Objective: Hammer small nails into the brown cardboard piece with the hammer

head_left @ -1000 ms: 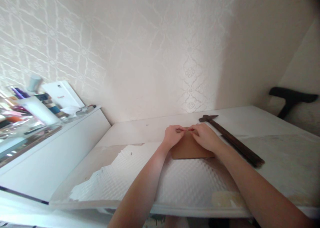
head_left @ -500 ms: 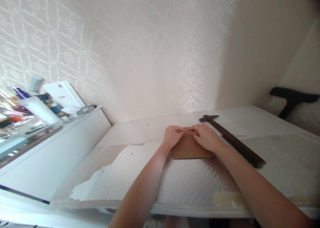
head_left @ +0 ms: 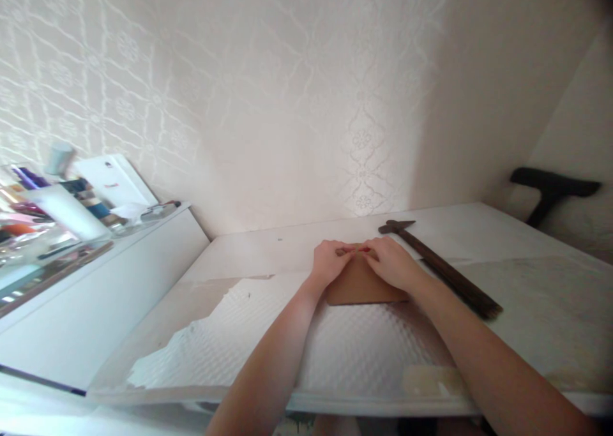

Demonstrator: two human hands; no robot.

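Brown flat board (head_left: 364, 286) on white embossed sheet (head_left: 354, 353) covering part of white table (head_left: 460, 228), between left hand (head_left: 330, 260) and right hand (head_left: 390, 260), both brought together over the far part of the board, thumbs and fingertips nearly meeting, any item pinched there too small to tell. Dark hammer (head_left: 445, 270) flat on the table just right of the right hand, head toward patterned wall (head_left: 287, 136), handle angled back to the near right; black T-shaped handle (head_left: 550, 184) farther right. White cabinet (head_left: 119, 295) at left, bearing white tube (head_left: 71, 214) and white box (head_left: 115, 180).
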